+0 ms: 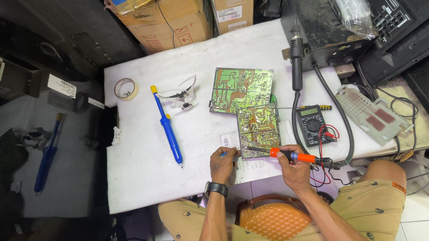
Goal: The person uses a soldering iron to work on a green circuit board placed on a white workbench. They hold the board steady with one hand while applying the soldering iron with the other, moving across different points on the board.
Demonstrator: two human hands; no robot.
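On the white bench pad [144,161], a small circuit board [259,130] is steadied at its near-left corner by the closed left hand [223,162], so the orange-handled soldering iron [288,155], gripped in the right hand [293,169], can be laid across it.

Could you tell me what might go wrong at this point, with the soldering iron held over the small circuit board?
The right hand holds the orange soldering iron with its tip over the small circuit board, close to the left hand at the board's edge; a slip might burn those fingers. The iron's cord lies among the multimeter leads and could snag and tug the tip. The board looks unclamped on the white mat, so it may shift.
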